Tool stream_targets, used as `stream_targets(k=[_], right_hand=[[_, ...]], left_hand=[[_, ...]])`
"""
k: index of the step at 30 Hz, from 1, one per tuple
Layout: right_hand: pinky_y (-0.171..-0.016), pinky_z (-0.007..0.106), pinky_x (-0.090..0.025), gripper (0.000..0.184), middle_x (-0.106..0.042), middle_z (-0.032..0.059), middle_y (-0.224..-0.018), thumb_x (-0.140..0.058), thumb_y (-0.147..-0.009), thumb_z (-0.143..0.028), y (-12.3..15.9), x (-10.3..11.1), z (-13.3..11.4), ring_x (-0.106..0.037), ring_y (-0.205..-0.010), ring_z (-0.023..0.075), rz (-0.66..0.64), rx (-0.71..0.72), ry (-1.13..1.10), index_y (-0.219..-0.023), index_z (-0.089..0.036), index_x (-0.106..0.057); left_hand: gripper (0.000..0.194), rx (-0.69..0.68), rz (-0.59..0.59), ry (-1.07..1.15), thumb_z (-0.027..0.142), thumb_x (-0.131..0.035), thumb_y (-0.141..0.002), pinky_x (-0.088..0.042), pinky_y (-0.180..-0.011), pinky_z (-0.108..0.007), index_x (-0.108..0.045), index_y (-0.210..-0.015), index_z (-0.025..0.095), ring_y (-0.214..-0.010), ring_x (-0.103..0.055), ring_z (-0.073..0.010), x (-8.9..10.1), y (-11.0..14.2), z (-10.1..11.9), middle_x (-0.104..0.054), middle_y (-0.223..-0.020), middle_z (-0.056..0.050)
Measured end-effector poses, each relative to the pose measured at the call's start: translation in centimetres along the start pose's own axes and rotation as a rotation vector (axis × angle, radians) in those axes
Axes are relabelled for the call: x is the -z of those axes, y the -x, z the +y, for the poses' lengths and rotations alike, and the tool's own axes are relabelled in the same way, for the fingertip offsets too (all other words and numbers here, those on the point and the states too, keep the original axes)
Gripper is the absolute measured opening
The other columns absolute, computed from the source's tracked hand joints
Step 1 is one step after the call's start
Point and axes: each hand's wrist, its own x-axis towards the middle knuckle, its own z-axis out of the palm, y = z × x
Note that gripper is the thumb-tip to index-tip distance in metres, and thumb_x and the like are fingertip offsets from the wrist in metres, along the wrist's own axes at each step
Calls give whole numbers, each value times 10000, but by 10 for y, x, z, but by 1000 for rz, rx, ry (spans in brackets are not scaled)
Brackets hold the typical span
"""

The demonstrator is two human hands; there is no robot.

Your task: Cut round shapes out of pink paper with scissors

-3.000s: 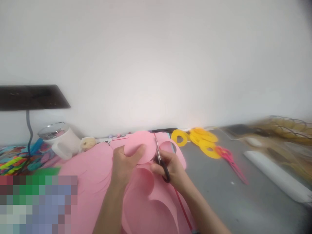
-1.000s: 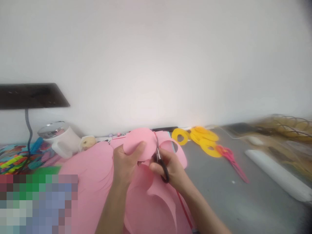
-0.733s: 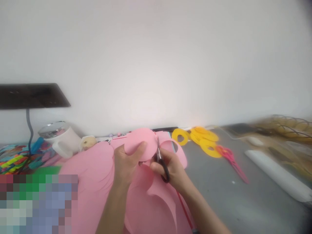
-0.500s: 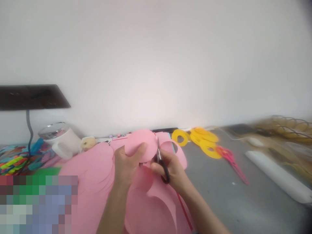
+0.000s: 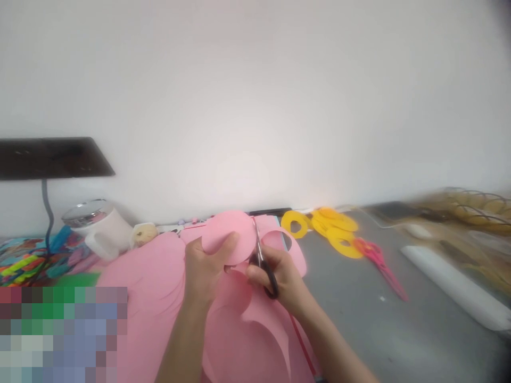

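Note:
My left hand (image 5: 205, 268) pinches a round piece of pink paper (image 5: 227, 231), thumb on top and the other fingers hidden beneath. In my right hand (image 5: 279, 271) is a pair of black-handled scissors (image 5: 270, 279), its metal blades pointing away from me along the right edge of the round piece. The blades look close together. Under and beside my hands lie pink sheets with curved cut-outs (image 5: 247, 346). A curled pink offcut (image 5: 295, 252) sits just beyond my right hand.
Many overlapping pink pieces (image 5: 147, 276) spread at left. A white mug (image 5: 107, 231) stands behind them. Yellow rings (image 5: 295, 224), pink scissors (image 5: 379, 266) and a long white object (image 5: 451, 287) lie on the grey table (image 5: 351, 330) at right. A wall rises behind.
Both hands keep their hold and stay nearly in place. The scissor blades shift slightly against the edge of the round pink piece, which has turned or moved only a little.

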Motion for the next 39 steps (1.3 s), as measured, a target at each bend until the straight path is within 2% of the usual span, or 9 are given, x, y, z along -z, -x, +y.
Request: stream_targets(k=[10,15,21,27,39], right_hand=[[-449,221,-278,126,-443,-59,-498,-632,-727,-292,0,-2,-2,-379,-469,92,18,-51,10,-681,-186,-582],[-454,211,-259,244,-402,-63,-546,-695,-714,-325,-1,0,0,-320,-504,82,28,1,-39,-652,-188,-503],[-472,209,-285,369,-391,-62,-571,-781,-675,-366,-2,2,-1,-317,-531,84,10,18,-63,-644,-190,-458],[-476,210,-293,356,-425,-52,-584,-788,-674,-366,-2,2,1,-333,-538,88,-26,29,-67,-666,-184,-482],[-464,208,-234,341,-365,-66,-569,-764,-706,-340,-2,3,2,-297,-529,82,-42,22,-84,-655,-185,-464]], left_hand=[[362,15,-17,7,394,-789,-562,-299,-381,-233,-529,-447,169,-413,-402,-97,4,-2,1,-450,-390,35],[359,12,-29,-10,392,-785,-557,-291,-376,-225,-526,-453,166,-407,-391,-87,4,-1,3,-446,-397,40],[372,31,-59,-67,401,-777,-549,-282,-366,-212,-510,-449,162,-394,-378,-76,4,0,4,-429,-392,50],[358,35,-56,-65,394,-775,-530,-279,-354,-210,-516,-446,162,-384,-376,-77,5,-1,6,-431,-377,49],[332,35,-43,-83,387,-778,-514,-287,-360,-205,-547,-472,152,-404,-384,-76,6,-2,8,-449,-404,46]])
